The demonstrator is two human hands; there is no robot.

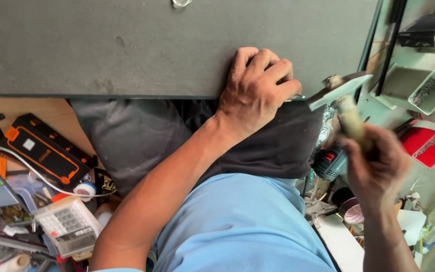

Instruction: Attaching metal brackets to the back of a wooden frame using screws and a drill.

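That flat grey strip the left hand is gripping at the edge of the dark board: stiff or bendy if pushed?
Probably stiff: the grey strip juts past the left hand without sagging. Its thin, flat shape suggests it is light. The right hand brings a blurred brush against it, so one-handed grip likely steadies it.

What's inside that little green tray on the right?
The green tray holds a small pile of dark, thin metal bits, perhaps screws; too small to tell. Its near wall hides the rest of the floor.
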